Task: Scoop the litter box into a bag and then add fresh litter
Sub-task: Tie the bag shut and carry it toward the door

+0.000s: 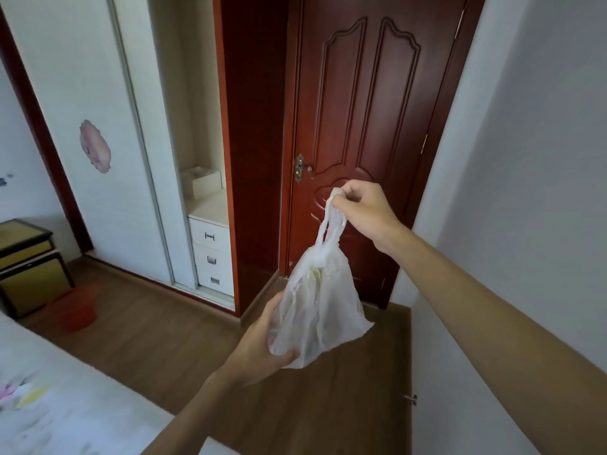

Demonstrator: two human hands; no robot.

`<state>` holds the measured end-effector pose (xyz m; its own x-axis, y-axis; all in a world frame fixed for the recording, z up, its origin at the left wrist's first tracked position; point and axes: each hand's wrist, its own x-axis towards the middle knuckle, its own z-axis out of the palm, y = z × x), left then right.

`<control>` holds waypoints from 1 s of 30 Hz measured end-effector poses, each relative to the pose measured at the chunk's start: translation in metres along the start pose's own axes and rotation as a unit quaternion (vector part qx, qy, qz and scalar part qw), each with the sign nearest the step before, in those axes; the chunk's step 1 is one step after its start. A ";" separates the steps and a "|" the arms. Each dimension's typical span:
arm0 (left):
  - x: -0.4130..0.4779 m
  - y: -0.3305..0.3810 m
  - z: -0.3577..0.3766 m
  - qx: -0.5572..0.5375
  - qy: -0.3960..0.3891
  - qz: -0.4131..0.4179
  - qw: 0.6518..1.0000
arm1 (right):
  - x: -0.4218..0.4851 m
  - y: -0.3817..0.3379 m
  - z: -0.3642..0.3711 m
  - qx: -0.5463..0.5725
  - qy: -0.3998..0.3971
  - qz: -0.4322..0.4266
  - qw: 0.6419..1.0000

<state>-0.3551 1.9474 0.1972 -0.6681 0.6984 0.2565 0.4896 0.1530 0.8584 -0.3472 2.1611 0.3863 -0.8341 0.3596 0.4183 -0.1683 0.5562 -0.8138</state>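
The right hand (364,208) is reaching out in the middle of the view, its fingers curling tight and pinching the twisted handles (331,218) of a thin white plastic bag (322,310). The bag is hanging in the air below that grip, crumpled and translucent, with something pale yellow showing faintly through the plastic near its neck. The left hand (259,346) is coming in from the near left and gripping the bag's lower left side. Its thumb is curling under the bottom, and its fingers are going out of sight behind the plastic. So both hands are holding the bag, one at the top and one at the bottom, above the brown wooden floor (164,323).

Beyond the bag, a dark red panelled door (368,110) is standing closed, its brass handle (300,168) sitting just up and left of the right hand. Left of the door, a white wardrobe (98,126) is showing an open section with a white box (203,185) on a shelf above three small drawers (210,257). Far left on the floor, a red basin (77,310) is sitting beside a black and yellow nightstand (26,267). A pale bed (65,405) is filling the near left corner, and a plain white wall (525,159) is running down the right side.
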 end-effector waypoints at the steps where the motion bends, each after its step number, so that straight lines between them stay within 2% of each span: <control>1: 0.008 -0.004 -0.001 0.007 0.007 -0.001 1.000 | 0.009 0.006 0.000 0.008 -0.003 0.005 1.000; 11: 0.094 -0.049 -0.015 0.021 0.040 -0.015 0.999 | 0.103 0.062 0.023 0.096 -0.027 0.038 0.994; 21: 0.207 -0.119 -0.053 0.010 0.082 -0.045 0.996 | 0.220 0.106 0.077 0.163 -0.034 0.021 0.986; 30: 0.274 -0.152 -0.101 0.024 0.106 -0.058 0.992 | 0.303 0.122 0.121 0.210 -0.069 0.011 0.975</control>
<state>-0.6691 2.0444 0.1820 -0.8216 0.5128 0.2491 0.4252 0.2602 0.8669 -0.6835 2.2473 0.3651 -0.8977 0.2475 0.3645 -0.3261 0.1832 -0.9274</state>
